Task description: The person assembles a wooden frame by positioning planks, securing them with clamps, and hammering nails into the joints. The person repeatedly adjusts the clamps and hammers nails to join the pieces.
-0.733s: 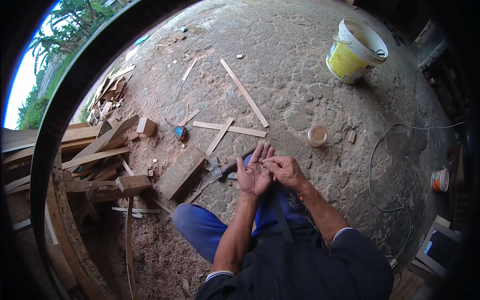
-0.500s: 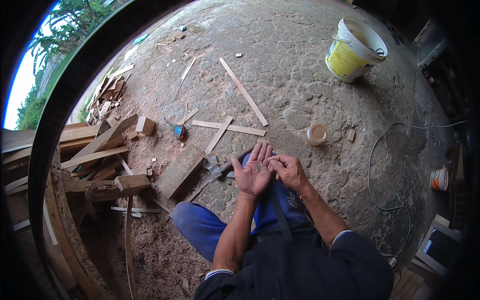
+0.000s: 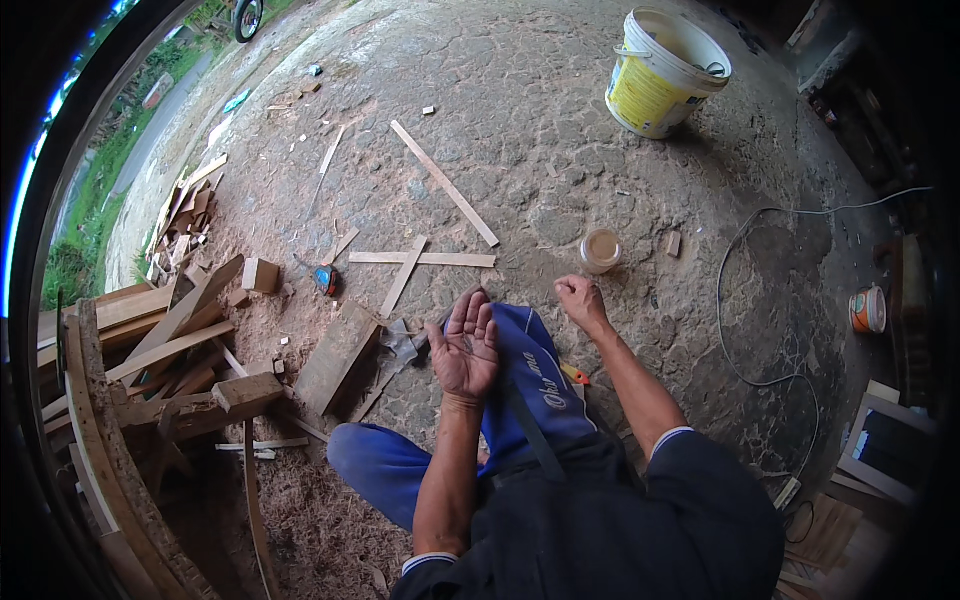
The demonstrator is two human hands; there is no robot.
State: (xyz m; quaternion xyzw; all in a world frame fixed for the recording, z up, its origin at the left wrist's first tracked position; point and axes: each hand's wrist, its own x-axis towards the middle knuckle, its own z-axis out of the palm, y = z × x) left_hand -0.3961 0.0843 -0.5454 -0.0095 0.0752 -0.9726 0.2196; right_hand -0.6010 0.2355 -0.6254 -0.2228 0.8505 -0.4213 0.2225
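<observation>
While left hand [image 3: 466, 352] lies open, right hand [image 3: 581, 302] curls closed, contents hidden.
Jar [image 3: 601, 252]: right hand's one o'clock; upright, long axis vertical, top skyward. Left palm: dark bits [image 3: 468, 345], direction unclear.

Small dark bits [image 3: 467, 346] on the palm of the left hand [image 3: 464, 366], at the centre of the frame, are too tiny to be identified. Whether anything is pinched by the right hand [image 3: 581, 303] cannot be told. A metal-headed tool [image 3: 399, 346] is partly covered by the left hand. At upper left, a wheel [image 3: 248, 18] is cut off.
</observation>
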